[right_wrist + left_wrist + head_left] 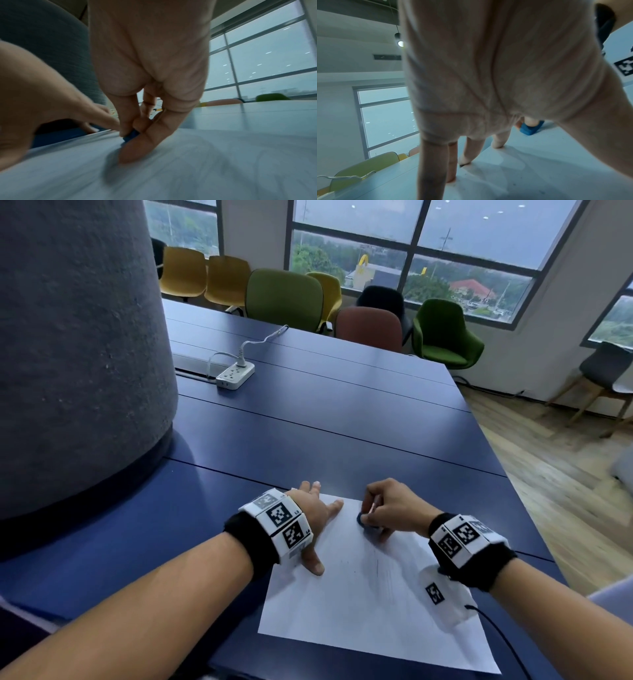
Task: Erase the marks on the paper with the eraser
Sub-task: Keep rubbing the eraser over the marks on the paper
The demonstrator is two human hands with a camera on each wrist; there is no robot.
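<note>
A white sheet of paper (359, 604) lies on the blue table (308, 412) near its front edge, with faint pencil marks (376, 566) around its middle. My left hand (313, 515) lies flat on the sheet's upper left corner, fingers spread and straight (465, 152). My right hand (387, 508) pinches a small blue eraser (364, 523) and holds it down on the paper near the top edge. The eraser (530, 128) shows as a blue block in the left wrist view. In the blurred right wrist view only a sliver of the eraser (131, 134) peeks out between the fingertips.
A wide grey round column (75, 354) stands on the table's left. A white power strip (234, 374) with its cable lies further back. Several coloured chairs (284, 296) line the far edge under the windows. The table's right edge drops to a wooden floor (548, 474).
</note>
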